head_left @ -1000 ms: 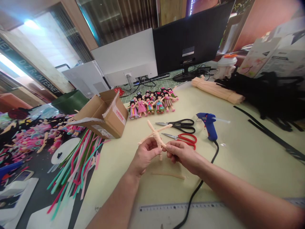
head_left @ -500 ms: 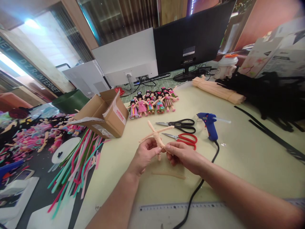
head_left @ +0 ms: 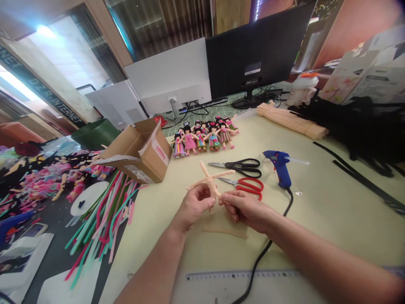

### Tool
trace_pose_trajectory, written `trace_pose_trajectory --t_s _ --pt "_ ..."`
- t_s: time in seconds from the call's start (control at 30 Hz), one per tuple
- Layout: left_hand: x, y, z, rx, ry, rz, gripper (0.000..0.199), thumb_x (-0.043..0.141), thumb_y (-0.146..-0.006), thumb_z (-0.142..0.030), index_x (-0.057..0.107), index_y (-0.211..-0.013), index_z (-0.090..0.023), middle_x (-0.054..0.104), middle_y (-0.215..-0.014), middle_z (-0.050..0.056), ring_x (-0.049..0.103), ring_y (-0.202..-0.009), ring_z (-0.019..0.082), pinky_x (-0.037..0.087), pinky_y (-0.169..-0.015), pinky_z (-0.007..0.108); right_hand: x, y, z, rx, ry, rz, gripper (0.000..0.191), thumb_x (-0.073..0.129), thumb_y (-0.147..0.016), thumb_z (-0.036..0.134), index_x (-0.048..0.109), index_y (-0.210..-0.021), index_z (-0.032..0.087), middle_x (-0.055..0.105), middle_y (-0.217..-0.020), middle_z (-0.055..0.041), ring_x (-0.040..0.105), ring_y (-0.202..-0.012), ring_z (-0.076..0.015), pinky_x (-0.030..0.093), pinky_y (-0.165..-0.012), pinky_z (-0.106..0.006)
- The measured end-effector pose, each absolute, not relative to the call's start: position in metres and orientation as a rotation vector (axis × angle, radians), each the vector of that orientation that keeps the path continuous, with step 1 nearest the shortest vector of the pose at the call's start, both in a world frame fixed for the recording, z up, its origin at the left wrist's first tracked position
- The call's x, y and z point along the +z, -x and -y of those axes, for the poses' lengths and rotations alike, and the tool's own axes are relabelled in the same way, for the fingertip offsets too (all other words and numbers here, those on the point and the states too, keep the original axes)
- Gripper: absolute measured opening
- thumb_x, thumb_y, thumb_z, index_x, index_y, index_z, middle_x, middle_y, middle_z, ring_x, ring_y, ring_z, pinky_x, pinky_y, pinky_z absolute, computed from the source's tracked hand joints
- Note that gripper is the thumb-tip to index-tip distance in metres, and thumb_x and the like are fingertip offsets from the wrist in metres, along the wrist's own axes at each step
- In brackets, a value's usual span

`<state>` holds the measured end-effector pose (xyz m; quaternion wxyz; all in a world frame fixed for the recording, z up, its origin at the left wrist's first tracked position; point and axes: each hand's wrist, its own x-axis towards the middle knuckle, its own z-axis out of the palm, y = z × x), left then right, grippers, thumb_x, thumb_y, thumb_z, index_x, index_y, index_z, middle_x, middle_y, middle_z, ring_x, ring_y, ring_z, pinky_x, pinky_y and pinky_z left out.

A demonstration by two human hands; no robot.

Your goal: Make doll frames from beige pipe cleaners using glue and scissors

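A peach pipe-cleaner figure with outstretched arms and two legs is held above the pale green mat. My left hand is closed round its lower body. My right hand pinches the end of its right-hand leg. On the mat just below lies a loose peach pipe cleaner. Beyond my hands are scissors with red handles and scissors with black handles. To their right stands a blue glue gun, its black cord running under my right forearm.
Several finished dolls lie beside an open cardboard box. Coloured pipe cleaners are at left; peach and black bundles at back right. A ruler lies at the front, monitors at the back.
The view has shifted slightly, so most things appear a little further right. Both hands keep hold of the peach figure, with little other visible movement.
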<state>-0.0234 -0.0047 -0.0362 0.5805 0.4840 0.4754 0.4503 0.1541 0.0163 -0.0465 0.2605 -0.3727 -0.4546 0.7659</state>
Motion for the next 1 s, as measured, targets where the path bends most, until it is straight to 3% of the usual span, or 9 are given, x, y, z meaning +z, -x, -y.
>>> trace_pose_trajectory --t_s 0.2,0.43,0.6,1.0 --pt "-0.0362 0.0222 0.0038 1.059 -0.992 -1.045 0.031 0.071 -0.072 -0.025 0.064 -0.101 -0.015 0.064 -0.090 0.005 0.062 -0.086 0.018 0.046 -0.076 0.029 -0.0427 -0.1541 -0.0154 1.966 1.069 1.319 0.034 0.053 -0.084 0.048 0.059 -0.077 0.016 0.048 -0.055 0.0042 0.042 -0.045 -0.0074 0.033 -0.044 -0.021" --pt "-0.0360 0.0235 0.0033 1.090 -0.925 -1.065 0.021 0.070 -0.076 -0.031 0.065 -0.087 -0.014 0.060 -0.078 0.002 0.055 -0.073 0.012 0.041 -0.066 0.023 -0.0412 -0.1533 -0.0127 1.903 1.080 1.425 0.039 0.049 -0.086 0.052 0.063 -0.084 0.016 0.056 -0.066 0.0004 0.050 -0.052 -0.0096 0.040 -0.050 -0.022" --pt "-0.0333 0.0263 0.0028 1.120 -0.906 -1.031 0.017 0.070 -0.075 -0.029 0.063 -0.080 -0.015 0.057 -0.071 0.000 0.045 -0.057 0.006 0.034 -0.052 0.020 -0.0422 -0.1532 -0.0156 1.725 1.197 1.545 0.032 0.056 -0.082 0.047 0.067 -0.083 0.017 0.047 -0.060 0.0031 0.045 -0.054 -0.0091 0.033 -0.050 -0.021" --pt "-0.0360 0.0244 0.0029 1.115 -0.902 -1.071 0.016 0.070 -0.075 -0.027 0.063 -0.082 -0.014 0.059 -0.072 0.001 0.053 -0.063 0.009 0.043 -0.060 0.021 -0.0425 -0.1522 -0.0168 1.752 1.165 1.597 0.023 0.058 -0.079 0.037 0.067 -0.078 0.016 0.050 -0.059 0.0017 0.042 -0.054 -0.0095 0.029 -0.049 -0.022"
